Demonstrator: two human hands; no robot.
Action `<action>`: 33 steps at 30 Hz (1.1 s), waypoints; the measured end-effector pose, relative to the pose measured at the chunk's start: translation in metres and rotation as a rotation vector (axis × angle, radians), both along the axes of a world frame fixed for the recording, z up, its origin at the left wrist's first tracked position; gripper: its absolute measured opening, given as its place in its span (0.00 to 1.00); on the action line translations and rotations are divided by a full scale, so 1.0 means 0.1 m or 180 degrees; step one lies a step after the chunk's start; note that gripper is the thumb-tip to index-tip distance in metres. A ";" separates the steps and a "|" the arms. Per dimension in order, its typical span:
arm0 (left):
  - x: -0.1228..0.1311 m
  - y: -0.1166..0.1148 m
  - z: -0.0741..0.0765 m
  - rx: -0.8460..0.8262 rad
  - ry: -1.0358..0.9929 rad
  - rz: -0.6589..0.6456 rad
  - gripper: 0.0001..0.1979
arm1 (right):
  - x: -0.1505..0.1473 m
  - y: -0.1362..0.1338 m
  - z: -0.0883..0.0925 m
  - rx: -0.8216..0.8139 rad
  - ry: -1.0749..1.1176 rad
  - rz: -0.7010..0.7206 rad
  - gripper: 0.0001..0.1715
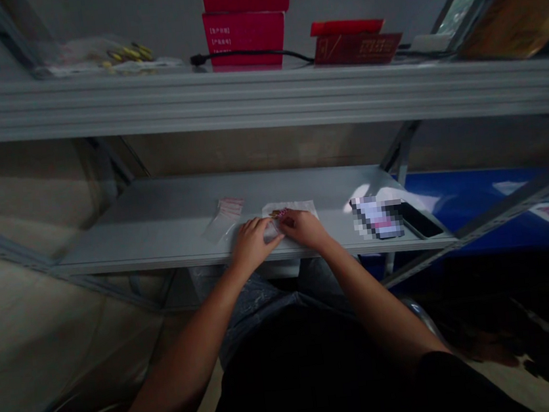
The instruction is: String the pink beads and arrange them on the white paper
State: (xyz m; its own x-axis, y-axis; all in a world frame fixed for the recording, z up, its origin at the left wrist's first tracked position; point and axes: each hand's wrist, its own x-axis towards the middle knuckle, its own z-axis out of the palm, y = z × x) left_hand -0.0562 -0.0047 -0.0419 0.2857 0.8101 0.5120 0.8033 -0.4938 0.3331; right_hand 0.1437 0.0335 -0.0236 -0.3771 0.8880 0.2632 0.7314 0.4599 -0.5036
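My left hand [251, 243] curves its thumb and fingers around the near left side of a small clear plastic bag [272, 231] on the grey shelf. My right hand [305, 229] is at the bag's right side, with its fingers pinched together; what is between them is too small to make out. Just beyond the fingertips lie small pink and brownish pieces [279, 213], on a white or translucent packet [304, 205]. Left of my left hand, another clear bag [221, 226] lies flat beside pale pink strips [231, 205].
Two phones, a lit one [379, 217] and a dark one [421, 219], rest at the right of the grey shelf [156, 213]. An upper shelf [243, 107] crosses in front, bearing magenta boxes [245, 34], a red packet [358, 44] and a black cable [257, 52].
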 end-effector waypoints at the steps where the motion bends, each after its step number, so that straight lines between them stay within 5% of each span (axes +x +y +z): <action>1: 0.00 0.00 0.00 -0.0007 -0.0003 -0.0005 0.21 | -0.02 -0.01 0.00 0.0019 -0.0143 -0.0033 0.10; 6: 0.00 0.00 0.01 -0.0033 -0.0037 -0.0005 0.20 | -0.08 0.00 0.01 0.0081 -0.0239 0.0015 0.11; 13: 0.01 -0.01 0.03 -0.0044 -0.0051 0.0085 0.18 | 0.02 0.08 0.04 -0.0083 0.1335 -0.0695 0.12; 17: 0.01 -0.01 0.03 0.0001 -0.0153 0.0237 0.18 | -0.05 0.11 0.05 -0.0478 0.1443 0.0191 0.14; 21: 0.00 0.00 0.02 0.0003 -0.0300 0.0295 0.18 | -0.12 0.15 0.11 -0.0313 0.0976 -0.0005 0.14; 27: -0.01 0.02 0.00 0.0017 -0.0330 0.0282 0.17 | -0.20 0.25 0.25 0.0039 -0.0663 -0.0141 0.11; 33: -0.02 0.02 0.00 -0.0042 -0.0344 0.0282 0.17 | -0.32 0.33 0.23 -0.0036 -0.1156 -0.0189 0.13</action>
State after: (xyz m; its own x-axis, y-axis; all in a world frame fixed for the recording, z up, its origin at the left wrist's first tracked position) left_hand -0.0582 -0.0027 -0.0417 0.1564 0.8365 0.5252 0.8026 -0.4175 0.4260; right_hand 0.1115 0.0666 -0.0003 -0.3919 0.9132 0.1118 0.8886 0.4072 -0.2111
